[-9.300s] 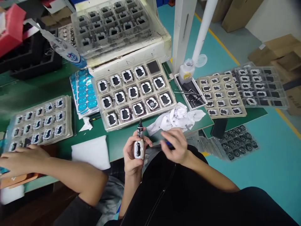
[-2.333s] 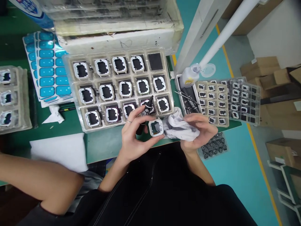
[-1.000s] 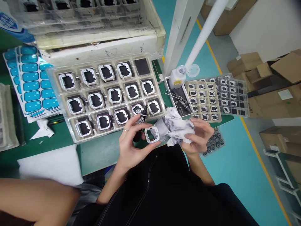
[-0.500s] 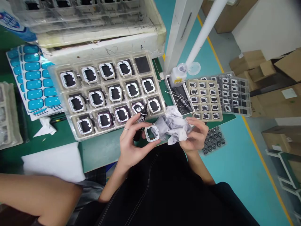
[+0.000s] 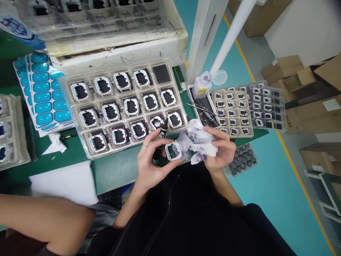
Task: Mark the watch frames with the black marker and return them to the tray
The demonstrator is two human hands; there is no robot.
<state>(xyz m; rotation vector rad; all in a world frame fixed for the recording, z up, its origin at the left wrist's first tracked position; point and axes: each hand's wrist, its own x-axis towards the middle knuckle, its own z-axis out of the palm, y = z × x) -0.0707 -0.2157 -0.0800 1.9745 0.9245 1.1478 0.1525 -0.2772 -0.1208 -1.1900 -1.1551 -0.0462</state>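
My left hand (image 5: 150,161) grips a small white square frame with rounded corners (image 5: 173,151) between thumb and fingers. A black bottle or marker with a pointed tip (image 5: 163,133) sits among the same fingers, partly covered by them; I cannot tell how firmly it is held. Crumpled in my right hand (image 5: 221,151) is a white, grey-stained cloth (image 5: 198,140), right beside the frame. Whether the cloth touches the frame is hard to see. Just behind my hands lies a clear plastic tray (image 5: 87,151) of similar frames, its far right pocket without one.
A small box of tools (image 5: 198,110) holds tweezers and a white bottle (image 5: 201,85). Further trays (image 5: 250,121) lie to the right. Blue film sheets (image 5: 42,96) and a folded white cloth (image 5: 64,183) are at left, near another person's arm (image 5: 45,220). A white post (image 5: 204,42) rises behind.
My right hand's fingers have curled further over the cloth, and it has moved slightly. My left hand keeps its grip on the frame. The whole view has shifted a little.
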